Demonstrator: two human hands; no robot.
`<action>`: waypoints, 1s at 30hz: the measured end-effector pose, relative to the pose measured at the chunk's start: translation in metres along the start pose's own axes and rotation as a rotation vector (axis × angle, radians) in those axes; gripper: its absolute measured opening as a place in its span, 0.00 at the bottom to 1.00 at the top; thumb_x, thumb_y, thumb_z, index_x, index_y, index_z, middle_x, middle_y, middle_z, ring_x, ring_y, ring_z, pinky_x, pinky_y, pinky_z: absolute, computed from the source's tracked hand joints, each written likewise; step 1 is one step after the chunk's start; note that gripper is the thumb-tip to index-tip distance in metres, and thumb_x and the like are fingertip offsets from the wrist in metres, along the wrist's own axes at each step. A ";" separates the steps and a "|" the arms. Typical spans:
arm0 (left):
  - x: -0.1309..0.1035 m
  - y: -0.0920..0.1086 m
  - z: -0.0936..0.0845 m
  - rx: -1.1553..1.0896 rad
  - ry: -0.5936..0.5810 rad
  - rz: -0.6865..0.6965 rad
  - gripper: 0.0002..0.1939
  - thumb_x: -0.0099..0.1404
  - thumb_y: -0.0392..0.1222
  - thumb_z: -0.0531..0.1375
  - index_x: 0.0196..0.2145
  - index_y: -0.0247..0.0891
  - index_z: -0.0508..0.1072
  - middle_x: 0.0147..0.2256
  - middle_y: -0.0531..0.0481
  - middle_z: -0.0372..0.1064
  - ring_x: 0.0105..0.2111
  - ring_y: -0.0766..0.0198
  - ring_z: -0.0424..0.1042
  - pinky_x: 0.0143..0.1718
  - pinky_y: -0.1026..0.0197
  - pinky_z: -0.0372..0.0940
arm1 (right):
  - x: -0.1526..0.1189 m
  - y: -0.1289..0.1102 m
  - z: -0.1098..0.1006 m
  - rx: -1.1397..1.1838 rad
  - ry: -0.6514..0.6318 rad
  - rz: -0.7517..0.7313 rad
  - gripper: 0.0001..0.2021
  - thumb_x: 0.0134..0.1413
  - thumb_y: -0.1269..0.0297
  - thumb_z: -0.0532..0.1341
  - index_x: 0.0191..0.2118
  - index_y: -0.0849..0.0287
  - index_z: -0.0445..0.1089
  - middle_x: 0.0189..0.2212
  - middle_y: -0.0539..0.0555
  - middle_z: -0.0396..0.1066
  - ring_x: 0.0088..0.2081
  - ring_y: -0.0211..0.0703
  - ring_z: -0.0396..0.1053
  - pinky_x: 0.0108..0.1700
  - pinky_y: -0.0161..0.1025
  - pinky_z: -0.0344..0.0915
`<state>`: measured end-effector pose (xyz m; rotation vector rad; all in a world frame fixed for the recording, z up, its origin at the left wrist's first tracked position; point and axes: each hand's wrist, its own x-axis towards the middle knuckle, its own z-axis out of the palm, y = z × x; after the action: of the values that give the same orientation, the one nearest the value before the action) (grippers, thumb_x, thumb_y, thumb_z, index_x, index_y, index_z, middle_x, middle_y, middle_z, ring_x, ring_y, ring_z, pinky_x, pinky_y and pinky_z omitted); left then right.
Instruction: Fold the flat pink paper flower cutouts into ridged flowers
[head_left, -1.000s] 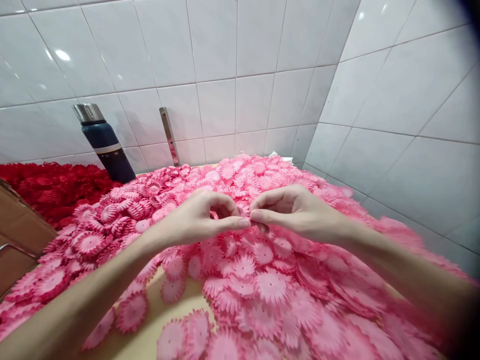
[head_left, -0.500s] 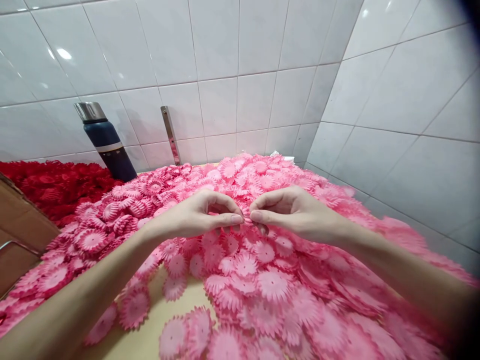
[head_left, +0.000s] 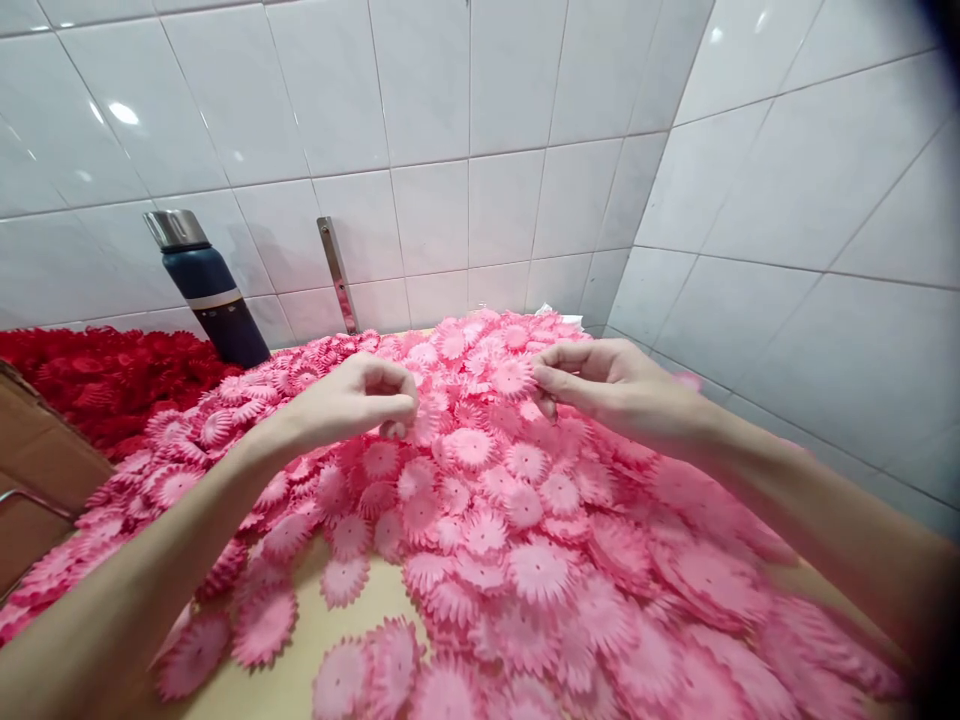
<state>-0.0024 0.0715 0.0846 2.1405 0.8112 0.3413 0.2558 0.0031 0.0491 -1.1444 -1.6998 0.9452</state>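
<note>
Pink, round, jagged-edged petal piece (head_left: 513, 378)

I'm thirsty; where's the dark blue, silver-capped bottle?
In the head view, the bottle is at left, between the red frilled pieces and the narrow metal strip.

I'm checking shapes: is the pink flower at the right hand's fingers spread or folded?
Spread: the pink flower at the right hand shows a broad, roundish face with its notched edge fanned outward.
</note>
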 end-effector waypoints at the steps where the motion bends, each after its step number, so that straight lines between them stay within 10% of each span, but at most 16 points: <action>1: -0.001 0.000 -0.003 0.044 -0.004 -0.006 0.08 0.57 0.34 0.56 0.20 0.35 0.68 0.20 0.54 0.65 0.23 0.69 0.64 0.26 0.66 0.60 | 0.000 0.000 0.000 0.007 0.012 -0.004 0.14 0.54 0.54 0.60 0.26 0.59 0.67 0.25 0.50 0.64 0.28 0.36 0.63 0.32 0.36 0.62; 14: 0.004 0.013 0.039 0.101 0.061 0.179 0.14 0.61 0.48 0.60 0.29 0.33 0.75 0.25 0.51 0.71 0.25 0.70 0.64 0.25 0.68 0.58 | -0.006 -0.005 0.034 0.057 -0.141 0.075 0.10 0.52 0.58 0.62 0.31 0.60 0.72 0.23 0.48 0.64 0.23 0.31 0.57 0.23 0.33 0.54; 30: 0.002 0.003 0.013 0.124 -0.121 0.070 0.12 0.62 0.46 0.57 0.28 0.35 0.72 0.25 0.53 0.65 0.24 0.70 0.61 0.24 0.68 0.56 | -0.003 0.000 0.020 -0.017 -0.077 0.053 0.12 0.56 0.57 0.59 0.28 0.59 0.66 0.24 0.48 0.62 0.25 0.33 0.59 0.27 0.34 0.57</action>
<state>0.0069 0.0641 0.0782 2.2855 0.7051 0.1990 0.2375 -0.0019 0.0418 -1.1823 -1.7493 1.0210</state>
